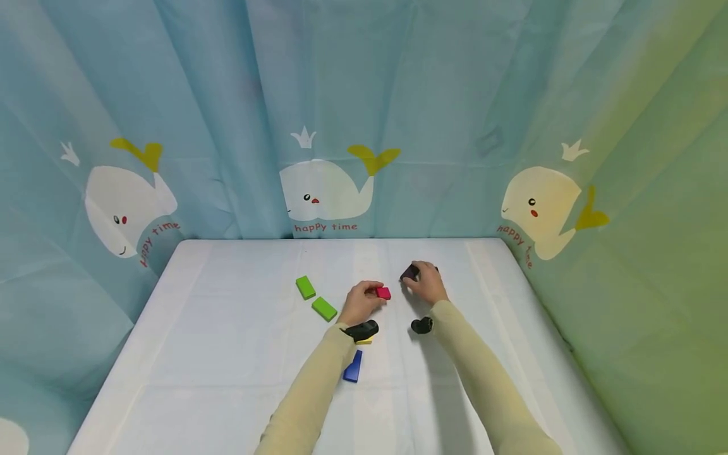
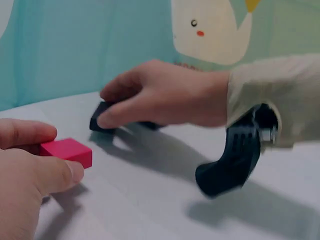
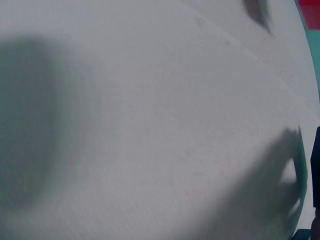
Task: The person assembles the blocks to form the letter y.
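Between thumb and fingers, my left hand (image 1: 362, 303) pinches a red rectangular block (image 1: 383, 293). The left wrist view shows this block (image 2: 67, 151) held just above the white table, its shadow below. To its right, my right hand (image 1: 425, 282) grips a black block (image 1: 409, 273) near the far part of the table. A second dark piece (image 2: 149, 125) shows beneath that hand, mostly hidden by it. At the right wrist view's edge, only slivers of the red block (image 3: 311, 14) and a dark block (image 3: 316, 167) appear.
Two green blocks (image 1: 305, 287) (image 1: 324, 308) lie left of the left hand. A yellow block (image 1: 364, 340), partly covered by the wrist camera, and a blue block (image 1: 352, 368) lie by the left forearm. A whale-print curtain (image 1: 443, 114) borders the white table (image 1: 227, 341).
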`<state>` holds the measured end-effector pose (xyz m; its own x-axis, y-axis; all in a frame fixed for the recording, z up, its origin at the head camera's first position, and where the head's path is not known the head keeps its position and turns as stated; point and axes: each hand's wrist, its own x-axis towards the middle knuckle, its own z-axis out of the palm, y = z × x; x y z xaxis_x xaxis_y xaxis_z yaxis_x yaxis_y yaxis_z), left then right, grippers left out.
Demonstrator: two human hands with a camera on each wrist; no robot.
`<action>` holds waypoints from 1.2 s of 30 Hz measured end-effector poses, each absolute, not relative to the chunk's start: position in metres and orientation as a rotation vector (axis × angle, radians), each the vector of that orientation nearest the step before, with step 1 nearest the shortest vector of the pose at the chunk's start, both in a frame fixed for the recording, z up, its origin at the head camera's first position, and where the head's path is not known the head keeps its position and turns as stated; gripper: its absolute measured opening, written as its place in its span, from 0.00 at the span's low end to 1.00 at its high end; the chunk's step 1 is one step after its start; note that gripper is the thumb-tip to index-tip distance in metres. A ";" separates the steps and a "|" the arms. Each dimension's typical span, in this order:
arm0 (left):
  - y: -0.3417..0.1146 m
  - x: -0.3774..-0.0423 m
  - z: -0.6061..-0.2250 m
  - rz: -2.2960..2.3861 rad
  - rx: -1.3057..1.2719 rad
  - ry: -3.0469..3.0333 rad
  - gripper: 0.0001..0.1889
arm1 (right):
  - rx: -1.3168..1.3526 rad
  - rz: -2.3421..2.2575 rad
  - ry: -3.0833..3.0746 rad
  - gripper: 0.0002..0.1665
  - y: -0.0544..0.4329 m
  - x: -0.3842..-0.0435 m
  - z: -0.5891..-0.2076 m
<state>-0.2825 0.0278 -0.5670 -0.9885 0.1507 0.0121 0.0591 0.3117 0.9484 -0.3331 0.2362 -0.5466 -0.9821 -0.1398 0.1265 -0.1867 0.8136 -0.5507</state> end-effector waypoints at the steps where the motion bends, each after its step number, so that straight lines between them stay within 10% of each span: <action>1: 0.027 -0.282 -0.567 1.769 0.219 2.501 0.20 | 0.290 0.896 -2.912 0.34 0.235 -0.332 -0.546; 36: 0.034 -0.282 -0.573 1.462 0.396 2.815 0.15 | 0.474 0.928 -2.804 0.32 0.231 -0.325 -0.564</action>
<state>-0.2819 0.0337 -0.5729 -0.9677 0.1929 0.1622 0.2436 0.5512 0.7980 -0.3248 0.2313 -0.5643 -0.9389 -0.2488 0.2377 -0.3415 0.7586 -0.5549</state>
